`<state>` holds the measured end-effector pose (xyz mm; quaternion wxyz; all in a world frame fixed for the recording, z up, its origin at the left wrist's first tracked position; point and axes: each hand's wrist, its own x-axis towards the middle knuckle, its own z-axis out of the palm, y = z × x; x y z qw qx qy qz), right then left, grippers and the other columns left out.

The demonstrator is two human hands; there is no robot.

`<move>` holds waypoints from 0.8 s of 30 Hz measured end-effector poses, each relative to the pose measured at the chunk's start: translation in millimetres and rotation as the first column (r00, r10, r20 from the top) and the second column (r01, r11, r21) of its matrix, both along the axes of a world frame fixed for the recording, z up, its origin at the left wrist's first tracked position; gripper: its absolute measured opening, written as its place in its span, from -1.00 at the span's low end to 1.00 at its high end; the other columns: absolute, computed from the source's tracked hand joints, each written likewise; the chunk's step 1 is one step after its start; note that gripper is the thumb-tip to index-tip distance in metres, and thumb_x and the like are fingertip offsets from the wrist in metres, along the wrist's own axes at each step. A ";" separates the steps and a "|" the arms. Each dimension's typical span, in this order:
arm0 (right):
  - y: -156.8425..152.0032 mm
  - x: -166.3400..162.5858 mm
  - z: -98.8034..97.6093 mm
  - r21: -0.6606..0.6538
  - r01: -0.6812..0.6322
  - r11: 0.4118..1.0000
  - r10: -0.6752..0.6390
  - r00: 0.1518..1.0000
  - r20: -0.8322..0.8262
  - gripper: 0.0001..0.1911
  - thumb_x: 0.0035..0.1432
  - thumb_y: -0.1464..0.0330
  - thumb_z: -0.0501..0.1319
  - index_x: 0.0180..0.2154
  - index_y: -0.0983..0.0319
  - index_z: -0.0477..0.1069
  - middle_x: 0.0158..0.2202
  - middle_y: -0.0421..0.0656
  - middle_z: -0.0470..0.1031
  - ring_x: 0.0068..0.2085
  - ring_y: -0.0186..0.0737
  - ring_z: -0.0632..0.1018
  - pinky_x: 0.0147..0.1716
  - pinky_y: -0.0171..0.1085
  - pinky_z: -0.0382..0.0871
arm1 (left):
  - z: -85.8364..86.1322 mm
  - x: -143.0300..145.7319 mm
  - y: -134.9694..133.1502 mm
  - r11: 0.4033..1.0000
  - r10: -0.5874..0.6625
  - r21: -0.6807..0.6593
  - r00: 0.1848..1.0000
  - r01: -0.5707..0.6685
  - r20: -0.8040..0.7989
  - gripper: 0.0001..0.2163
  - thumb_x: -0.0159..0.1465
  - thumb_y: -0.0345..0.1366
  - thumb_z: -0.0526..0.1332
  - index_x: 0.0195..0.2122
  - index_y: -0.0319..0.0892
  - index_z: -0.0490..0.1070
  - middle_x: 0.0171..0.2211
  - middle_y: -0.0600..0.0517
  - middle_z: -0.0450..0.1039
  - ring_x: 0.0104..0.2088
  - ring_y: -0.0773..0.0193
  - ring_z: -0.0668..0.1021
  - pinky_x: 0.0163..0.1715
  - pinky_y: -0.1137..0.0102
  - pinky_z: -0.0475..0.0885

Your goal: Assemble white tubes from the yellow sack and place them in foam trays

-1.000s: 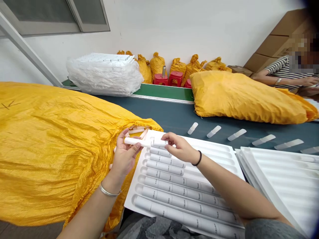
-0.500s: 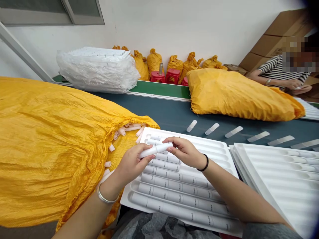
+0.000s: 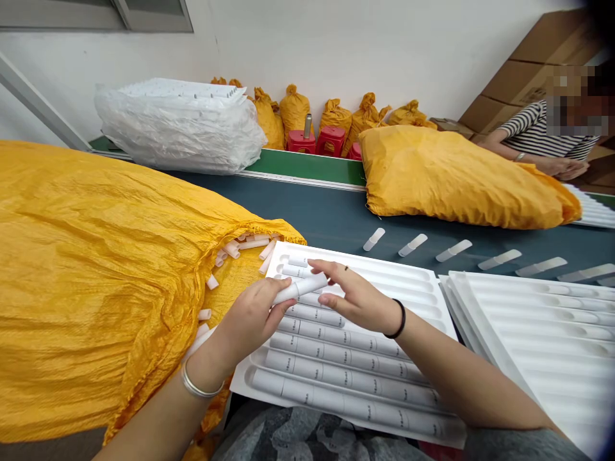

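My left hand (image 3: 254,317) is closed around a white plastic tube (image 3: 307,286), which shows a seam partway along and tilts up to the right. Beside the tube's right end is my right hand (image 3: 355,294), its fingers and thumb spread and not gripping it. Beneath both hands lies a white tray (image 3: 408,272) with long grooves. Rows of white tubes (image 3: 331,404) with small dark print fill its near grooves, and shorter rows lie farther back, partly hidden by my hands.
An open yellow sack (image 3: 120,269) spilling pale tubes (image 3: 233,248) lies left. Stacked trays (image 3: 519,333) stand right. Clear-looking pieces (image 3: 454,250) line the dark belt (image 3: 312,198), beyond which are another yellow sack (image 3: 456,176), a plastic-wrapped stack (image 3: 177,128) and a co-worker (image 3: 533,137).
My right hand's fingers have opened and come off the tube's right end. My left hand still holds the tube. The view has shifted slightly.
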<state>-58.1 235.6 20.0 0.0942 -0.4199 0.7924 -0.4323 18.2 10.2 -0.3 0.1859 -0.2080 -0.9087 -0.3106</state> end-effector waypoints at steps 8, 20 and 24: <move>-9.2 17.9 0.1 0.167 -0.078 0.983 0.154 0.844 -0.513 -0.64 0.27 0.43 0.04 0.10 0.25 0.23 -0.17 0.02 0.47 -0.16 -0.16 0.48 -0.15 -0.16 0.40 | 12.8 15.4 12.7 0.973 -0.056 0.231 0.937 -0.027 0.344 -0.66 0.26 -0.20 0.15 0.06 -0.08 0.25 -0.21 -0.02 0.48 -0.26 0.22 0.54 -0.27 0.36 0.46; 22.2 -142.4 -44.0 0.661 0.564 0.496 -0.532 0.799 -0.282 -0.71 0.26 0.31 0.11 -0.11 0.40 0.39 -0.19 -0.01 0.48 -0.21 -0.19 0.51 -0.25 -0.29 0.37 | -48.3 -31.1 -117.2 0.720 0.583 -0.610 0.766 -0.332 0.271 -0.69 0.20 -0.38 -0.02 -0.20 -0.26 0.50 -0.13 -0.33 0.36 -0.07 -0.23 0.40 -0.16 -0.06 0.32; 32.2 -151.2 -50.1 0.771 0.478 0.421 -0.557 0.807 -0.196 -0.72 0.25 0.24 0.15 -0.12 0.32 0.39 -0.16 -0.12 0.45 -0.20 -0.27 0.51 -0.20 -0.19 0.44 | -54.1 -29.2 -128.2 0.674 0.609 -0.642 0.767 -0.365 0.203 -0.71 0.21 -0.30 0.02 -0.25 -0.20 0.53 -0.13 -0.31 0.34 -0.06 -0.22 0.36 -0.14 -0.03 0.31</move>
